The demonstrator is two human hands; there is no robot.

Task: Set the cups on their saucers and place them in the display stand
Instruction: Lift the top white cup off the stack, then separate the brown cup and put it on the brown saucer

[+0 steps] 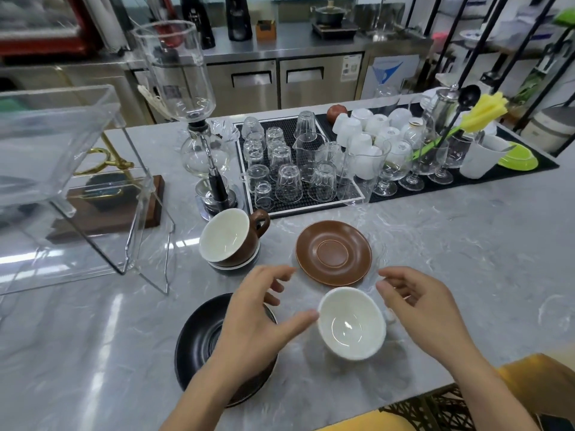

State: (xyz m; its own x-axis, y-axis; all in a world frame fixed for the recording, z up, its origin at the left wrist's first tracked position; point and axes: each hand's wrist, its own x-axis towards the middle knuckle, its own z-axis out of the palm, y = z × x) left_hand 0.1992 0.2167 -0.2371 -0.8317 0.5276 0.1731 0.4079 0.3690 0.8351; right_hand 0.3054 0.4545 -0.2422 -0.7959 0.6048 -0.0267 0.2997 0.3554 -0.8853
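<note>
Two hands are hovering on either side of a white cup [352,322] that is sitting upright on the marble counter [466,244], near the front edge. The left hand [258,318] is spread loosely, its thumb reaching toward or just touching the cup's rim and its fingers relaxed, holding nothing. The right hand [426,309] is lying open too, fingers gently bent above the cup's far side; the cup's handle seems to be tucked under that hand, though it is too blurred to be sure. A brown saucer [334,252] is lying bare just behind the white cup, and a black saucer [199,340] is lying partly under the left hand. A brown cup [228,236] is already resting, tilted, on a pale saucer [234,265] at the left, next to the clear display stand [62,181]. The step in hand looks like taking hold of the white cup to seat it on a saucer. To do it well, the person should be gripping the handle or pinching the rim firmly, lifting straight up, and lowering the foot squarely into the saucer's centre ring so it is not sitting tilted.
</note>
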